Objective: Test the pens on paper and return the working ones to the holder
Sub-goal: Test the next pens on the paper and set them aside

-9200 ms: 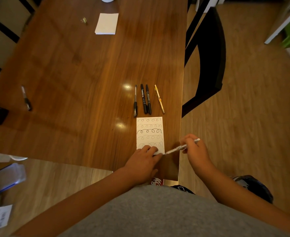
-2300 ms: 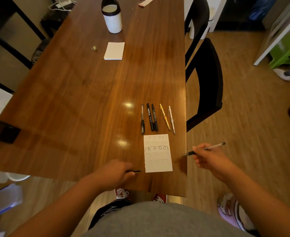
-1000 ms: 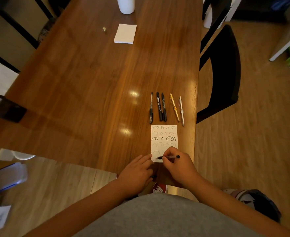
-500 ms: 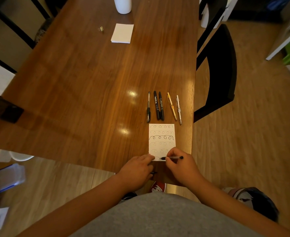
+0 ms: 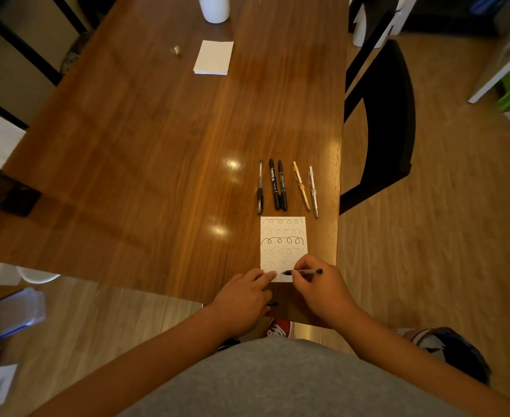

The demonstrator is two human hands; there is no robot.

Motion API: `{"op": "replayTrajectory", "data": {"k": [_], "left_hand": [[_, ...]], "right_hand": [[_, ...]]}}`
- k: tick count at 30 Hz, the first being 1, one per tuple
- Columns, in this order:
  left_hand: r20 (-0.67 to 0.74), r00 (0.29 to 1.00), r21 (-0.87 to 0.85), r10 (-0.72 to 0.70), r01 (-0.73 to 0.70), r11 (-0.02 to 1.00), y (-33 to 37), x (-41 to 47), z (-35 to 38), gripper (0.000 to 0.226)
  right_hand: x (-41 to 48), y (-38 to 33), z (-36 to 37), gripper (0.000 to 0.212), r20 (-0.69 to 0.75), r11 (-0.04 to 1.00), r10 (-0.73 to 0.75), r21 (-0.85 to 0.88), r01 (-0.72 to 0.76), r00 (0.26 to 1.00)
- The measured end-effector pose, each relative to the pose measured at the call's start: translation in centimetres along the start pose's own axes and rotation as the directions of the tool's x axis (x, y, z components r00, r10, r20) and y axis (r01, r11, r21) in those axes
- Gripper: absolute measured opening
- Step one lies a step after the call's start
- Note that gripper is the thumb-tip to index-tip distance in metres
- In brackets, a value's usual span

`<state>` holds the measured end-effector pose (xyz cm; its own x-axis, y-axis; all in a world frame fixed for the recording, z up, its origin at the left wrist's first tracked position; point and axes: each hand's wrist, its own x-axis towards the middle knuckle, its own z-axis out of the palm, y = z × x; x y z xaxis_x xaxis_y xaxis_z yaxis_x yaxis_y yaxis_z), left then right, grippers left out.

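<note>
The white test paper (image 5: 282, 236) lies near the table's front right corner, with several rows of loops on it. My right hand (image 5: 320, 293) grips a thin black pen (image 5: 305, 271), its tip on the paper's bottom line. My left hand (image 5: 244, 296) presses its fingertips on the paper's lower left corner, and a black pen cap (image 5: 271, 303) sticks out from under its palm. Beyond the paper lie a clear-barrelled pen (image 5: 260, 188), two black markers (image 5: 278, 185), a yellow pen (image 5: 301, 185) and a white pen (image 5: 313, 191). The white holder (image 5: 214, 9) stands at the far end.
A white notepad (image 5: 214, 57) and a small metal clip (image 5: 175, 50) lie at the far end of the wooden table (image 5: 145, 152). A black chair (image 5: 380, 124) stands close to the table's right edge. A dark flat object (image 5: 7, 194) sits at the left edge.
Both hands came down onto the paper from apart. Over the last second the pen tip has crept rightward along the bottom line while my left hand stays on the corner.
</note>
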<state>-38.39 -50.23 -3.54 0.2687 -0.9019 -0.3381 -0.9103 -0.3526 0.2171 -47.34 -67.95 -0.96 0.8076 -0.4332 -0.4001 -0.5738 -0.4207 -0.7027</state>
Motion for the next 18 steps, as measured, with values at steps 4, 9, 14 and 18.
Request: {"op": "replayTrajectory", "data": {"k": [4, 9, 14, 18], "left_hand": [[-0.076, 0.997, -0.035, -0.003, 0.001, 0.999, 0.5, 0.5, 0.4, 0.034], [-0.115, 0.993, -0.121, -0.03, 0.016, 0.993, 0.7, 0.9, 0.3, 0.033], [-0.017, 1.0, -0.051, -0.005, 0.004, 0.999, 0.7, 1.2, 0.1, 0.035], [-0.005, 1.0, -0.036, -0.004, 0.004, 0.999, 0.9, 1.6, 0.0, 0.036]], "right_hand": [[0.0, 0.5, -0.2, 0.006, -0.022, 0.999, 0.002, -0.036, -0.003, 1.0], [-0.3, 1.1, -0.7, 0.005, -0.032, 1.0, 0.019, -0.015, -0.019, 0.999], [-0.8, 1.4, -0.9, 0.003, -0.024, 0.999, 0.032, -0.003, -0.032, 0.999], [-1.1, 1.3, -0.9, 0.002, -0.005, 1.0, 0.016, 0.0, -0.016, 1.0]]}}
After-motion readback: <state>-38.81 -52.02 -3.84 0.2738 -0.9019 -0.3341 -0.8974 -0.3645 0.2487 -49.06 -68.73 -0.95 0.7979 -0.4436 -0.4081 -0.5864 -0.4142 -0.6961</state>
